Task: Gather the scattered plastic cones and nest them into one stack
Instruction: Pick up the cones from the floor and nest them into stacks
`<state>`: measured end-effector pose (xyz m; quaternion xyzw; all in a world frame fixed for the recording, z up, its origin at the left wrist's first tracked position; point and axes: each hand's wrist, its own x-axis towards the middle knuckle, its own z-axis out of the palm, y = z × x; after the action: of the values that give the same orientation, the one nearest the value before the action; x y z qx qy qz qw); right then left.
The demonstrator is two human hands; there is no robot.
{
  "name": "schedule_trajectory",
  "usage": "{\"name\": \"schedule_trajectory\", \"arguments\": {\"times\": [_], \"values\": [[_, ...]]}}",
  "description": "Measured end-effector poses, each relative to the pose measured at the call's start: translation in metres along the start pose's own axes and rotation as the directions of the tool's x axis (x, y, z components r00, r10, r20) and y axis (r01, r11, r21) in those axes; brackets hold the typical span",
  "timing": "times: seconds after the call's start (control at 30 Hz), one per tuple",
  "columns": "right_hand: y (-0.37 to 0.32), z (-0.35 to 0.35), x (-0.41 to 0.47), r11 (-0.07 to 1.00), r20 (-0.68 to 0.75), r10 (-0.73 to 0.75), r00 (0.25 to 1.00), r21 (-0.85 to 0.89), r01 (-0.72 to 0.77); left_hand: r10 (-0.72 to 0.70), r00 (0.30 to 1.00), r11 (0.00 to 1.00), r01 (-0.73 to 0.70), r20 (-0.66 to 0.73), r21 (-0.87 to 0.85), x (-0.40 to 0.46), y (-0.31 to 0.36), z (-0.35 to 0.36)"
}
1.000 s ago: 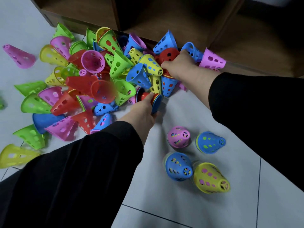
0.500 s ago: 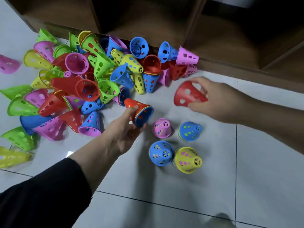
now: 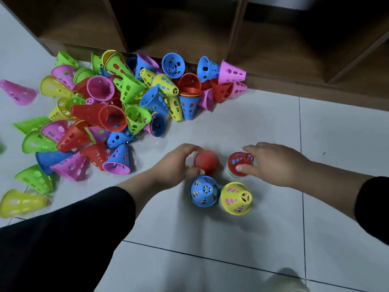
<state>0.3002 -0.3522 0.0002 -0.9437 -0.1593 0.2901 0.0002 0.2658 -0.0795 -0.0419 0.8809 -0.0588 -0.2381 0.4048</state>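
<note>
Four upright cone stacks stand close together on the white tiled floor (image 3: 263, 127). My left hand (image 3: 176, 165) grips the red-topped stack (image 3: 207, 162) at the back left; that stack is blurred. My right hand (image 3: 273, 163) holds a red cone (image 3: 241, 163) on top of the back right stack, thumb in front and fingers behind it. In front stand a blue-topped stack (image 3: 204, 191) and a yellow-topped stack (image 3: 235, 198), untouched. A big pile of loose cones (image 3: 117, 110) in several colours lies to the upper left.
A brown wooden shelf unit (image 3: 263, 66) with open compartments runs along the back, with cones resting against its base. Stray cones lie at the far left: a pink one (image 3: 17, 92) and a yellow one (image 3: 20, 203). My black sleeves fill the lower left and right edge.
Both hands came away from the pile toward the four stacks. My left hand set its red-topped nested cones over the pink stack; my right hand set the red cone on the blue stack.
</note>
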Motion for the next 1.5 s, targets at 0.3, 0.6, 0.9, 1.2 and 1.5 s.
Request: {"name": "schedule_trajectory", "arguments": {"times": [0.3, 0.6, 0.9, 1.2, 1.5], "values": [[-0.021, -0.037, 0.06, 0.932, -0.269, -0.096, 0.958, 0.313, 0.181, -0.041, 0.873, 0.97, 0.152, -0.486, 0.191, 0.012, -0.026, -0.03], [-0.078, -0.051, 0.168, 0.82, -0.255, -0.046, 0.966, 0.543, 0.182, -0.43, 0.73, 0.885, 0.458, -0.53, -0.088, 0.071, -0.038, -0.093], [-0.078, -0.036, 0.169, 0.824, -0.339, 0.073, 0.938, 0.55, 0.135, -0.334, 0.736, 0.923, 0.382, -0.588, -0.046, 0.073, -0.024, -0.096], [-0.037, -0.076, 0.061, 0.526, -0.461, 0.089, 0.883, 0.775, 0.351, -0.05, 0.766, 0.996, -0.011, -0.641, -0.092, -0.003, 0.032, -0.069], [0.022, -0.061, -0.048, 0.791, -0.286, -0.051, 0.957, 0.573, 0.213, 0.041, 0.969, 0.998, -0.026, -0.242, 0.065, -0.034, 0.054, -0.047]]}}
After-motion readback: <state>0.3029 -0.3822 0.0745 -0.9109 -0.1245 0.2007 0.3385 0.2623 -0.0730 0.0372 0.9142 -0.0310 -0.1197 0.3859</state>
